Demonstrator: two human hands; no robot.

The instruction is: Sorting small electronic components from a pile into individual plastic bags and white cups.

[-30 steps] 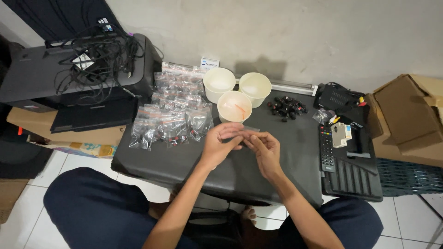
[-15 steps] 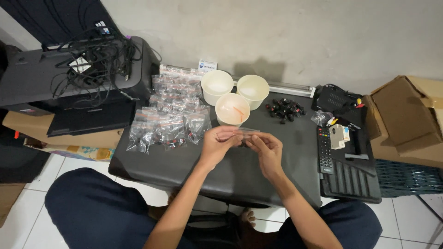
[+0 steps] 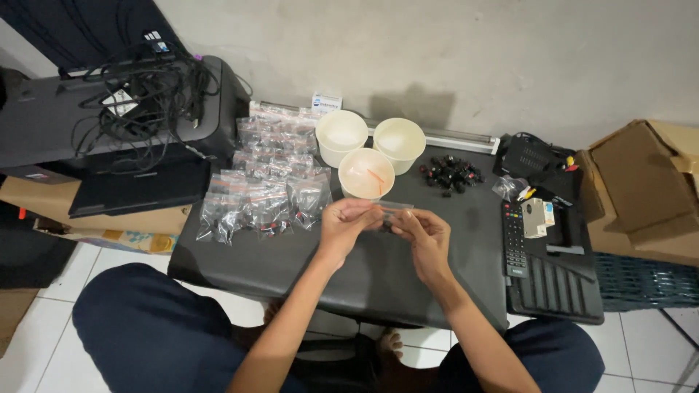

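Both hands meet over the middle of the dark table (image 3: 291, 266), and between them sits a small clear plastic bag (image 3: 389, 209). The left hand (image 3: 344, 225) pinches one end of it with curled fingers, while the right hand (image 3: 424, 236) grips the other end, something small and dark showing just under the fingertips. Directly beyond the bag stands a cream cup (image 3: 366, 173) with thin orange strips inside, and two more cream cups (image 3: 341, 136) sit behind it, side by side. Off to the person's right of the cups lies a loose pile of small black parts (image 3: 451, 175). To the left, rows of filled clear bags (image 3: 263, 191) cover the table. Farther right, a remote control (image 3: 514, 238) lies beside a black keyboard (image 3: 553, 285).
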